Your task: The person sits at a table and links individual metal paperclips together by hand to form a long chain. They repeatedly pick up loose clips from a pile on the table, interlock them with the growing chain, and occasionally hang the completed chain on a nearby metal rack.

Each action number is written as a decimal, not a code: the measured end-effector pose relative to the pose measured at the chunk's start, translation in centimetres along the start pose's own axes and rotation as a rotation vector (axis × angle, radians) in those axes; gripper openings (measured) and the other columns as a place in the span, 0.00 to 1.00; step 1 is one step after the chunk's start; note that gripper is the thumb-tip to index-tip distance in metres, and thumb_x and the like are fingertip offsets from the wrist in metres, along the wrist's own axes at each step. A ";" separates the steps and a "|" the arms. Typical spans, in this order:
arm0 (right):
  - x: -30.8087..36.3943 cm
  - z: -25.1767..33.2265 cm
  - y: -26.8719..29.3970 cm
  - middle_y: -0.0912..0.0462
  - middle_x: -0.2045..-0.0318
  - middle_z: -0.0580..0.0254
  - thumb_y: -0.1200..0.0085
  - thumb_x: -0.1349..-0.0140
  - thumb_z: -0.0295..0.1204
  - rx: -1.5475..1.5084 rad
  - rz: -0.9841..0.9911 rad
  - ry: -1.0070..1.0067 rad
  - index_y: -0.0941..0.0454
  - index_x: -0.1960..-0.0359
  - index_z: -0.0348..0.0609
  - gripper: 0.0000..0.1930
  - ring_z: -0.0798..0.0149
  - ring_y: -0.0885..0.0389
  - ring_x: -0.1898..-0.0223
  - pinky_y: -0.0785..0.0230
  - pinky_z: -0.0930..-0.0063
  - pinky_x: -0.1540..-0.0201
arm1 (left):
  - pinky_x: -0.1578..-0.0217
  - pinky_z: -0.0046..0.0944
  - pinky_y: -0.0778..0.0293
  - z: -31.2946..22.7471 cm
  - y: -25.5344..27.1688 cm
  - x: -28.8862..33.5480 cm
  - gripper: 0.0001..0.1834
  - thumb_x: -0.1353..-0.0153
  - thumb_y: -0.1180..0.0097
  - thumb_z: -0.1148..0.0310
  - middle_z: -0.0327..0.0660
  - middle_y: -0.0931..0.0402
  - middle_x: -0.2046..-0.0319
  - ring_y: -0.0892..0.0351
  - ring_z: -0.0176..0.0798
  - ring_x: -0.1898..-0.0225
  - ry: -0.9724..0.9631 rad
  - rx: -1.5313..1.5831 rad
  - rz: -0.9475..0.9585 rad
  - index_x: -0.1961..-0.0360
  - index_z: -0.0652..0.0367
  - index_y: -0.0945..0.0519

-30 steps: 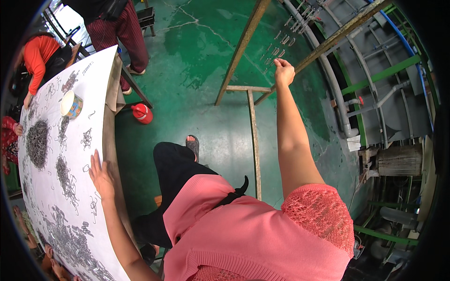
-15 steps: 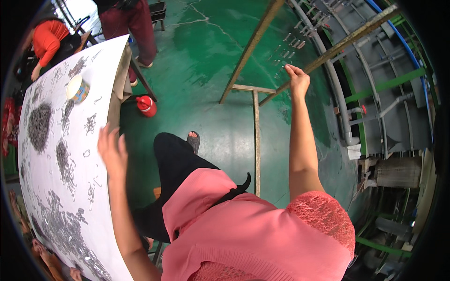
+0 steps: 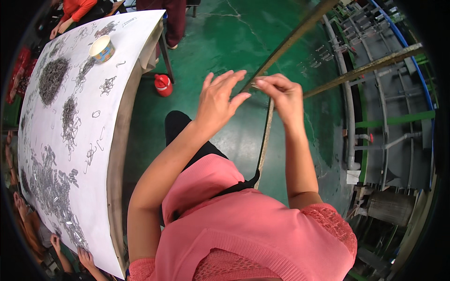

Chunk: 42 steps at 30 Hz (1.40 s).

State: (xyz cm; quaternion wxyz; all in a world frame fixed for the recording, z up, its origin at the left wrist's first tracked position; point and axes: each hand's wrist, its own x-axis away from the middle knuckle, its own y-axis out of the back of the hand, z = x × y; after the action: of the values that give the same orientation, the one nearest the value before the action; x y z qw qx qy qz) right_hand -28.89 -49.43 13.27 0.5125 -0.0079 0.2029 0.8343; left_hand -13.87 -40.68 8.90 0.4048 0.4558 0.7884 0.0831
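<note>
My left hand (image 3: pixel 218 100) is open, its fingers stretched toward a worn, brownish frame bar (image 3: pixel 281 44) and its thumb apart. Close to its right, my right hand (image 3: pixel 285 96) is closed in a pinch beside the same frame. Something tiny and pale shows at its fingertips, too small to name. Beyond the right hand, several small shiny metal pieces (image 3: pixel 319 57) hang in rows by the frame. On the white table (image 3: pixel 93 136) at the left lie heaps of small grey metal hooks (image 3: pixel 54 79) and loose clips (image 3: pixel 54 185).
A paper cup (image 3: pixel 102 49) stands on the table. A red jug (image 3: pixel 163 85) is on the green floor (image 3: pixel 215 42). Grey pipes (image 3: pixel 349 126) run along the right. Another person in red (image 3: pixel 77 10) and other hands (image 3: pixel 84 257) are at the table's edges.
My left hand has left the table's edge and moved right to the frame. My right hand has come down and left, away from the hanging pieces, and the two hands are now close together.
</note>
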 end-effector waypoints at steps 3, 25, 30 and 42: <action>0.2 0.8 -1.8 0.19 0.74 0.62 0.38 0.50 0.27 0.009 0.054 0.054 0.16 0.69 0.39 0.07 0.69 0.22 0.70 0.33 0.77 0.65 | 0.41 0.57 0.46 -0.2 0.0 0.0 0.21 0.46 0.40 0.68 0.40 0.19 0.62 0.22 0.42 0.54 0.024 0.044 -0.039 0.49 0.55 0.25; -9.4 -22.3 13.0 0.17 0.70 0.65 0.37 0.50 0.38 0.513 -0.872 -0.289 0.17 0.65 0.51 0.12 0.61 0.20 0.67 0.30 0.65 0.62 | 0.39 0.51 0.45 2.5 4.3 2.1 0.16 0.42 0.45 0.75 0.40 0.17 0.66 0.18 0.37 0.59 0.117 0.030 -0.103 0.51 0.60 0.23; -10.6 -23.0 13.1 0.18 0.67 0.65 0.37 0.50 0.40 0.527 -0.886 -0.325 0.17 0.67 0.53 0.11 0.59 0.20 0.66 0.30 0.63 0.62 | 0.40 0.50 0.43 2.8 5.0 1.9 0.16 0.42 0.45 0.75 0.40 0.17 0.66 0.19 0.37 0.57 0.133 -0.008 -0.104 0.51 0.60 0.23; -9.8 -21.4 13.0 0.19 0.69 0.65 0.37 0.49 0.37 0.476 -0.938 -0.203 0.16 0.70 0.51 0.08 0.63 0.20 0.68 0.30 0.68 0.63 | 0.46 0.40 0.34 2.9 6.4 0.7 0.16 0.42 0.45 0.77 0.44 0.17 0.64 0.19 0.35 0.58 0.145 0.080 -0.117 0.51 0.63 0.23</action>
State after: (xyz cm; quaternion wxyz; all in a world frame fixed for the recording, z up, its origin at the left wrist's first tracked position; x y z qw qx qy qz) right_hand -39.52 -70.31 0.07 0.8350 0.0996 0.3106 0.4431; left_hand -7.83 -37.15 9.80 0.3322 0.4177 0.8435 0.0606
